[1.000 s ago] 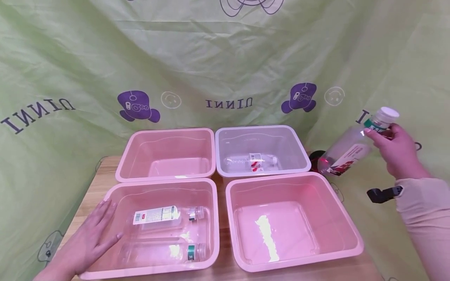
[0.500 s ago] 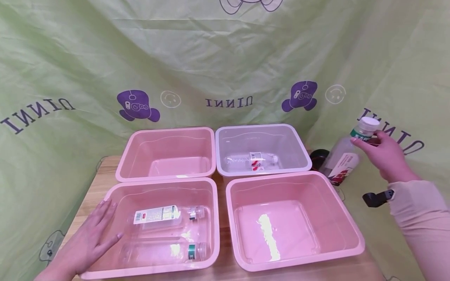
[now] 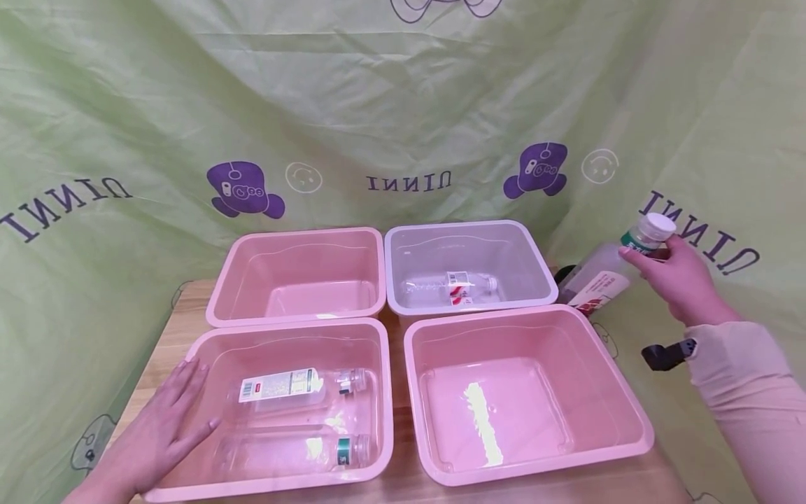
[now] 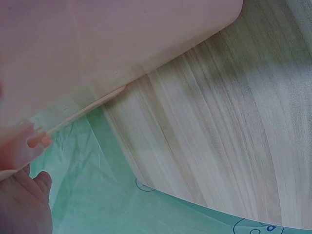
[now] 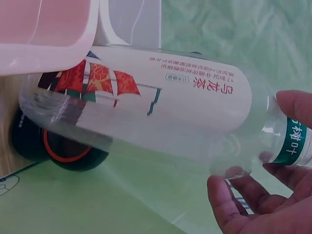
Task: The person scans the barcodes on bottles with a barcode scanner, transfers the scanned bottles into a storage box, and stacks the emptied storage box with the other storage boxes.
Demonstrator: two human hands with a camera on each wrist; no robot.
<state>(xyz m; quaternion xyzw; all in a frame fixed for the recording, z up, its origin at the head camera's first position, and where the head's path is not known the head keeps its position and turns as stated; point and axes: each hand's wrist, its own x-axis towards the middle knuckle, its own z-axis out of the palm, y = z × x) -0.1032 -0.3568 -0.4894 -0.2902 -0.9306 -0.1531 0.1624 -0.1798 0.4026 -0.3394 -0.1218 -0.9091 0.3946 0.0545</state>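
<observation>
My right hand (image 3: 686, 280) grips a large clear plastic bottle (image 3: 598, 278) by its neck, just below the white cap. The bottle leans with its cap up and to the right. It has a green neck band and a white label with red sails (image 5: 102, 80). Its base is partly hidden behind the front right pink basin (image 3: 630, 420). My left hand (image 3: 157, 427) rests on the left rim of the front left pink basin (image 3: 385, 392), fingers straight. Two clear bottles, one with a white label (image 3: 280, 385) and one with a green neck band (image 3: 343, 451), lie inside that basin.
At the back stand another pink basin (image 3: 296, 241) and a lilac basin (image 3: 535, 262), which holds a clear bottle (image 3: 460, 287). Beside the held bottle's base is a black object with an orange ring (image 5: 73, 151). A green cloth (image 3: 403, 105) hangs behind the wooden table (image 3: 182, 315).
My right hand has moved left and slightly down with the bottle, its base coming close to the right-hand basins. My left hand has stayed in place.
</observation>
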